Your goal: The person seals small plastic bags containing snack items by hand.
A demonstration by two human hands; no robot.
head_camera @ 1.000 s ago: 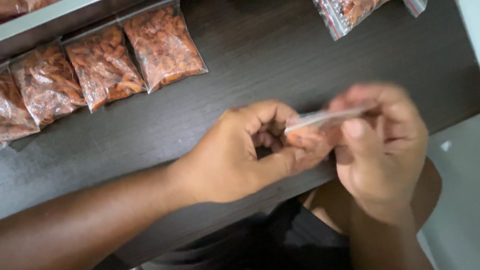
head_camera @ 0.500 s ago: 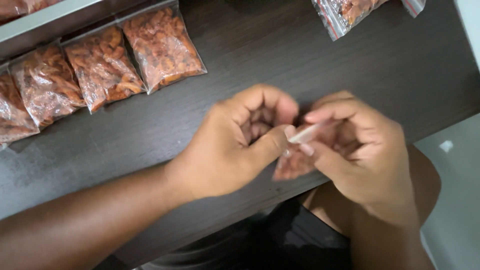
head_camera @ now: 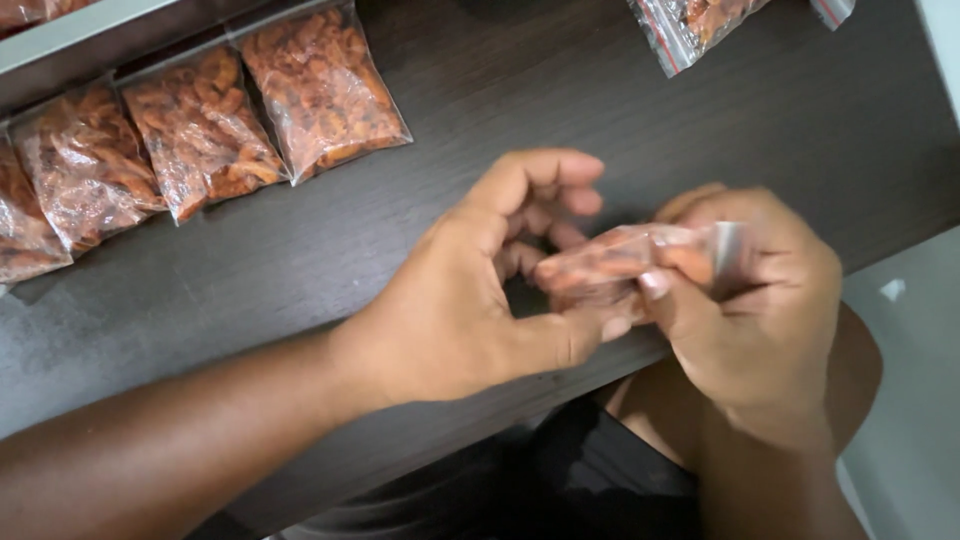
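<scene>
Hands, two, both at work near the lower middle of the frame: left hand (head_camera: 470, 300) curled with thumb pressed against a small clear bag (head_camera: 625, 265) of orange-red snacks, right hand (head_camera: 750, 300) pinching the same bag from the right side, thumb on top, fingers wrapped behind. Bag gripped between both hands, lifted just above the front edge of the table, somewhat blurred. Filled bags (head_camera: 200, 135) of the same snack, four in a row at upper left, lying flat, overlapping slightly, the leftmost cut off by the frame edge. One more bag (head_camera: 690, 25) at the top right, partly out of view, with a sliver of another at the very top edge beside it. Grey tray (head_camera: 80, 35) edge along the upper left corner, behind the row. Table (head_camera: 560, 110) dark brown, wood-grained, running diagonally across the view. Pale floor (head_camera: 910, 400) at lower right; dark clothing and a knee below the table edge.
</scene>
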